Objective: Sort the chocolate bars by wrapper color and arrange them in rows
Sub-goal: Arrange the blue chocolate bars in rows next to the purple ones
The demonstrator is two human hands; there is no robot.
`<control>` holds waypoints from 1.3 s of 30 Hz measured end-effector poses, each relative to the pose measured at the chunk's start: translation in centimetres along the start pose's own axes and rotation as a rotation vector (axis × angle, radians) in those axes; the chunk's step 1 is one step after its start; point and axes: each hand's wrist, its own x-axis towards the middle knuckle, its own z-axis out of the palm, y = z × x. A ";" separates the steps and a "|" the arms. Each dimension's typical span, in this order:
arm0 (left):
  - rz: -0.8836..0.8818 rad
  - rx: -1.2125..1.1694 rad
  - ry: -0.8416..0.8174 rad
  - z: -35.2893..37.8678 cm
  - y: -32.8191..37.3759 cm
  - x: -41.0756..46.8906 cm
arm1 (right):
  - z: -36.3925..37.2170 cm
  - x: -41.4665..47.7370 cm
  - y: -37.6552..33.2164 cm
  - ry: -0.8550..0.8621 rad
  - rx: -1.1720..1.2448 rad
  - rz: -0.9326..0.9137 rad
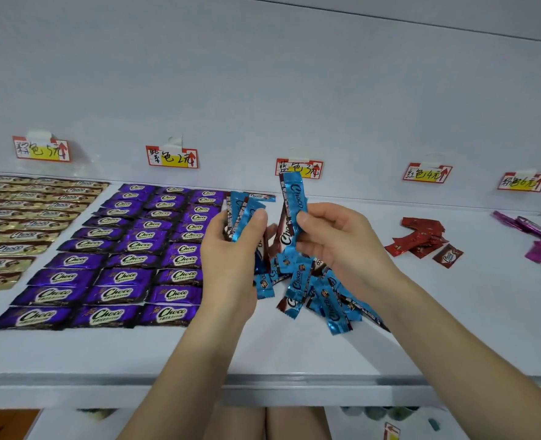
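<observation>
Right hand (335, 246): fingers closed, thumb (307, 222) pinching one upright blue bar (293, 201); the bar's upper end rises clear above the fingertips, its lower end runs down behind the palm. One item held.

Left hand (231, 249): fingers clenched round a small stack of blue bars (240, 214), thumb (258, 217) pressed across their face. Several bars, fanned at the top; exact count cannot be told. The two hands sit near each other, not touching.

Loose blue pile (313, 290): directly below and between both hands, on the white shelf (294, 354). Roughly a dozen bars, overlapping at all angles; not countable exactly. One further blue bar (261, 196) lies flat behind the left hand, by the back wall.

Purple bars (120, 249): left of the hands, laid flat in three columns of about eleven rows, edges touching or overlapping.

Gold bars (18, 223): far left, laid in rows; partly cut off by the frame edge.

Red bars (421, 238): right of the hands, well apart; a loose heap of about half a dozen, unsorted.

Magenta bars (539, 239): far right edge, a loose heap, partly out of frame.

Price labels: five, taped to the back wall, one above each colour group; the blue group's label (299, 168) stands just behind the upright bar.
</observation>
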 end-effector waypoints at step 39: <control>-0.068 0.158 -0.008 -0.4 0.0 0.8 | -5.1 1.8 -0.5 -0.178 -0.818 -0.417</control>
